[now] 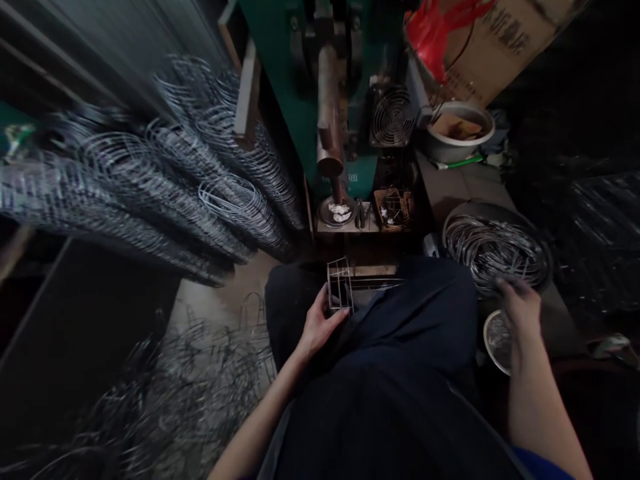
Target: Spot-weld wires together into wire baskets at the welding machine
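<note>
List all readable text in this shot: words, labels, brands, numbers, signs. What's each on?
"折叠床": large dark characters, slanted, on the cardboard box at upper right; soft, so a likely reading. The character before them is unclear.
Smaller print lower on the same box: too blurred to read.
Pale characters low on the green machine: partly hidden, too small to read.
No brand or number legible.

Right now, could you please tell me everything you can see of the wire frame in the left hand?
The frame is small, open and boxy, made of thin, greyish wires that look like metal. Several wires run between its top and bottom edges. It is held roughly upright between the knees, the left hand gripping its lower part. Its joints are too small to tell.
</note>
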### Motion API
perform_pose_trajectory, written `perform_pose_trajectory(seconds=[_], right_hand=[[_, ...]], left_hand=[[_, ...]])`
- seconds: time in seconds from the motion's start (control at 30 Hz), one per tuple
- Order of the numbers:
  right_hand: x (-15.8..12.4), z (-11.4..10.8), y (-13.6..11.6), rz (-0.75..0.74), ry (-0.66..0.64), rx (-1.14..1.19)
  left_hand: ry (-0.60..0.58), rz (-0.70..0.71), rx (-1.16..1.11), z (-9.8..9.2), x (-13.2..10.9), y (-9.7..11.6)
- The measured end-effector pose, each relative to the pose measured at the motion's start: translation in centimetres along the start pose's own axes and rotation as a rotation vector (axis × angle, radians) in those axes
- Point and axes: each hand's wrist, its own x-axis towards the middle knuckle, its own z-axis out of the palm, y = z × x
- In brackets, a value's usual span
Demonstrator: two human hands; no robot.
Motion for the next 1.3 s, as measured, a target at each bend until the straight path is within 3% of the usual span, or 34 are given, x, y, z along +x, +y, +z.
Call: perform_pose_trajectory(seconds=[0.07, 0.2, 0.37, 0.43, 0.57, 0.73, 0.9, 1.03, 1.3], right_hand=[[-1.1, 4.7, -4.5, -0.056, -0.273, 0.181], [-4.6, 12.6, -10.7, -0.212, -0.663, 0.182], [-7.2, 17.4, -13.9, -0.539, -0.988, -0.03], [-7.4, 18.5, -14.6, -0.686, -0.996, -0.091], [-6.9, 20.5, -15.6, -0.938, -0.893, -0.181], [-6.2, 22.8, -16.0, -1.091, -0.863, -0.264], [-6.9, 23.6, -16.8, -1.279, -0.797, -0.438], [-7.0, 23.9, -17.6, -1.311, -0.708, -0.491], [-5.8, 25.7, -19.0, -1.301, -0.759, -0.177]], left_hand=[[0.03, 0.021, 0.037, 0.2, -0.4, -0.6], [0.115, 0.072, 0.019, 0.6, -0.3, -1.1], [0.183, 0.119, -0.138, 0.8, 1.8, 0.7], [0.213, 0.159, -0.168, 0.6, 2.9, 1.8], [0.213, 0.185, -0.224, 0.0, 4.3, 3.9], [0.19, 0.186, -0.303, -0.7, 5.0, 5.2], [0.213, 0.225, -0.365, -1.5, 5.8, 5.3], [0.222, 0.231, -0.382, -1.9, 6.3, 5.7], [0.242, 0.291, -0.399, -2.4, 7.5, 6.7]])
